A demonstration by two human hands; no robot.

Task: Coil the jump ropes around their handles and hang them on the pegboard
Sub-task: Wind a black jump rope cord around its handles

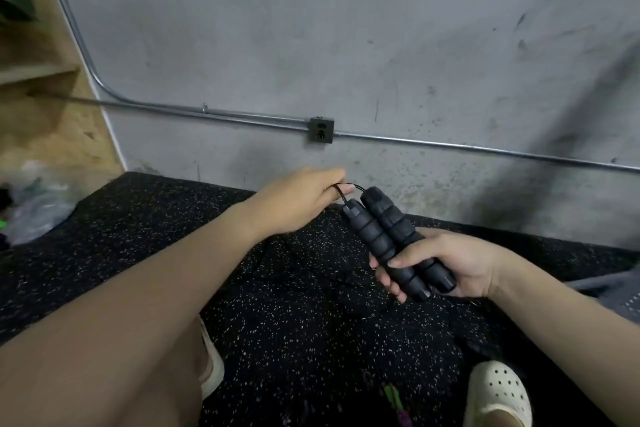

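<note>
Handles [391, 239]: two, black, ribbed foam, laid side by side and parallel, tilted with their cord ends up and to the left, butt ends down and to the right. Right hand [446, 267]: grip clenched round the lower half of both handles together, fingers wrapped under and over them, thumb lying across the top; the upper halves stand clear of the grip, pointing toward the wall [346, 45]. Rope [344, 192]: thin, black, leaving the handle tops in a short loop; most of its length is hard to make out against the dark floor [277, 305], where faint strands seem to lie below the hands. Left hand [301, 201]: just beside the handle tops, up and left of the right hand, its grip pinching the rope loop, the cord passing over a finger [346, 189]; the hand itself does not touch the handles. Both hands are held above the floor, black rubber with white flecks. Wall: grey concrete, carrying a metal conduit [214, 113] and a small junction box [321, 130]. At the lower edge, a cream perforated shoe [498, 395] on the right, another shoe [211, 364] partly hidden by the left arm. At left, wooden shelving [52, 107] and a blurred clear bag [38, 204] on the floor.
</note>
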